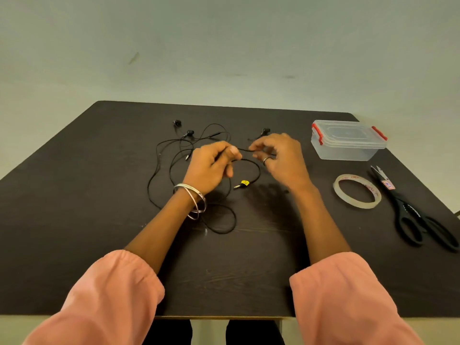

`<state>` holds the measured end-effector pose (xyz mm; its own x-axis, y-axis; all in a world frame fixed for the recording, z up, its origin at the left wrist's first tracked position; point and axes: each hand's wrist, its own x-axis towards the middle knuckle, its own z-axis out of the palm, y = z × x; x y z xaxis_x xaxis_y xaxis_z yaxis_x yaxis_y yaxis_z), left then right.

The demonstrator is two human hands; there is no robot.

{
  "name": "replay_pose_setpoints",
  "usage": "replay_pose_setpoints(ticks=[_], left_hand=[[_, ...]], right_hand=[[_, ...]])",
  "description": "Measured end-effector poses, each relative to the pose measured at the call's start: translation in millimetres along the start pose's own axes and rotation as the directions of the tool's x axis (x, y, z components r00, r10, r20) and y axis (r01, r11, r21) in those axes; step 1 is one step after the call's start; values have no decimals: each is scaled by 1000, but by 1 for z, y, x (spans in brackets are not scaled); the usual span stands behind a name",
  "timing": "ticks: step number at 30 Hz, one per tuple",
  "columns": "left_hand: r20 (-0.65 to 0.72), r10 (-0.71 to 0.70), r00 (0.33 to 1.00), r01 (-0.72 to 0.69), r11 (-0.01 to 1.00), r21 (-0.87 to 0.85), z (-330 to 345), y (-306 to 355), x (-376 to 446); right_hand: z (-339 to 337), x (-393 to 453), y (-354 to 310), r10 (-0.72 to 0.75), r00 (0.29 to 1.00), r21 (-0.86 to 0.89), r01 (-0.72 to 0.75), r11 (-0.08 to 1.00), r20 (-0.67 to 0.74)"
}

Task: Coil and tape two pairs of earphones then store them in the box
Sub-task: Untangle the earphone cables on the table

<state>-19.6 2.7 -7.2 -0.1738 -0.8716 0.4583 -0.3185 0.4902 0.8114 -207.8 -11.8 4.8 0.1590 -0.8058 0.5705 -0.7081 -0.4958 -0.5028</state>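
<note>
Two pairs of black earphones lie tangled on the dark table [74, 195]. My left hand [211, 165] and my right hand [281, 158] each pinch the cable of one pair [256, 171], stretching a short length between them above the table. That cable ends in a plug with a yellow tag [242, 184] and loops down toward me [224, 220]. The other pair [159, 155] rests to the left, its earbuds [183, 128] at the back. A clear lidded box with red clips [348, 140] stands at the right, shut.
A roll of clear tape [357, 191] lies right of my right hand. Black scissors [413, 212] lie further right near the table's edge. A plain wall rises behind the table.
</note>
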Motion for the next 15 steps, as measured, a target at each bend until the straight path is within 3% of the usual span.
replay_pose_setpoints(ticks=[1,3,7,12,15], left_hand=[[-34,-15,999,13,998,-59,-4,3,0],[-104,-61,993,39,979,-199,-12,9,1],[-263,-265,928,93,846,-526,-34,19,4],[-231,-371,899,107,699,-707,-55,44,12],[-192,-384,903,97,617,-781,-69,71,24]], right_hand=[[1,0,3,-40,999,-146,37,989,-13],[0,-1,3,-44,998,-238,30,971,-55],[-10,-7,6,37,996,-164,-50,985,-80],[-38,-21,11,248,930,-11,-260,965,-272],[-57,-25,5,298,916,-39,-319,947,-270]])
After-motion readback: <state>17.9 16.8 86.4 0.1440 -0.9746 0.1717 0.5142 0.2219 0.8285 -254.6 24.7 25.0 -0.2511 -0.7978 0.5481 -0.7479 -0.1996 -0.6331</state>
